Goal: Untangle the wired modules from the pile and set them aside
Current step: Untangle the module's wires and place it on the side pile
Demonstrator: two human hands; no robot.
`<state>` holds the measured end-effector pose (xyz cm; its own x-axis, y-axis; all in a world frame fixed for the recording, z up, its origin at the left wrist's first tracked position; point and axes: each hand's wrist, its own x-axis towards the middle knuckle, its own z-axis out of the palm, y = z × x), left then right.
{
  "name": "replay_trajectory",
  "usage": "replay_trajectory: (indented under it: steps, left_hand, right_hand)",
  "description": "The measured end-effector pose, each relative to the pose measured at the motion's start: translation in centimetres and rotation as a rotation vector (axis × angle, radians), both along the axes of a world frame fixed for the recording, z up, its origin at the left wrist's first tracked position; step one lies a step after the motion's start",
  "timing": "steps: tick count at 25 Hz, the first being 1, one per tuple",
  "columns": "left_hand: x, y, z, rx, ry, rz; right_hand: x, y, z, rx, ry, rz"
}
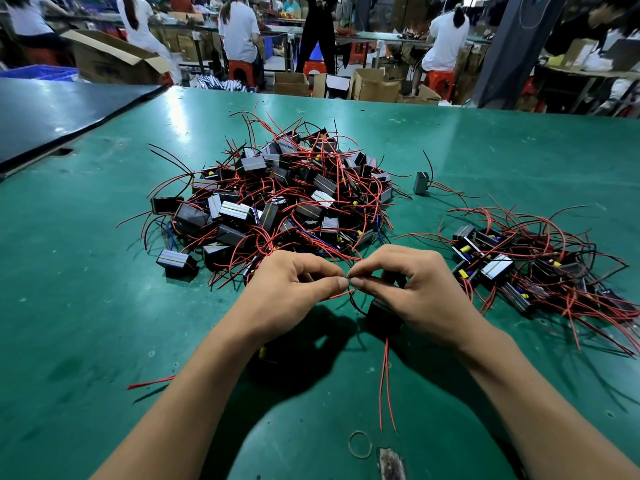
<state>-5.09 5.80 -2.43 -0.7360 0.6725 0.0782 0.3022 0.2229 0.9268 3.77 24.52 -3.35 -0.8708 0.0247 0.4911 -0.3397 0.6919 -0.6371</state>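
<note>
We look down on two bare forearms reaching forward over a green bench (104, 271), wrists turned inward so the hands meet fingertip to fingertip at the centre. The left hand (294, 285) has thumb and forefinger pinched together, its other fingers curled. The right hand (412, 289) mirrors it. Each grip is clamped on the thin wire ends (348, 280) caught between the two sets of fingertips.

At six o'clock from the right hand, partly under its palm, is a black module (382, 318). We cannot tell whether it hangs or rests on the bench. Two red leads (385, 382) trail from it toward us.

The tangled pile (284, 202) of modules and red wires lies at twelve o'clock, just beyond the knuckles. A smaller cluster (519, 268) sits at three o'clock, apart from the pile, with a lone module (420, 182) at one o'clock. A rubber band (360, 444) lies at six o'clock.

The modules show pale striped faces with a yellow line. Any lettering is too small to read, and the print on a cardboard box (104, 64) at ten o'clock is too blurred.
</note>
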Motion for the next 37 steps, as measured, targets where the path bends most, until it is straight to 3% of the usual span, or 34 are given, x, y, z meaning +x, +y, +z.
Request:
replay_trajectory:
  steps: [14,19,26,32,37]
  left_hand:
    - [-0.5,0.1,-0.9,-0.011,-0.068,-0.007]
    - [-0.5,0.0,-0.8,-0.035,-0.035,-0.026]
    - [-0.2,0.2,-0.7,-0.033,0.027,0.005]
    - [-0.9,-0.5,-0.2,0.010,-0.109,0.072]
    - [-1.5,-0.9,-0.1,0.051,-0.196,0.091]
  right_hand:
    - [0.0,0.5,-0.1,0.225,0.093,0.001]
    - [0.1,0.3,0.1,0.216,0.062,-0.016]
    - [0.0,-1.1,-0.1,0.016,-0.020,-0.126]
    - [-0.1,0.8,0.0,-0.314,-0.250,-0.210]
    - [-0.2,1.9,0.2,-0.444,-0.345,-0.162]
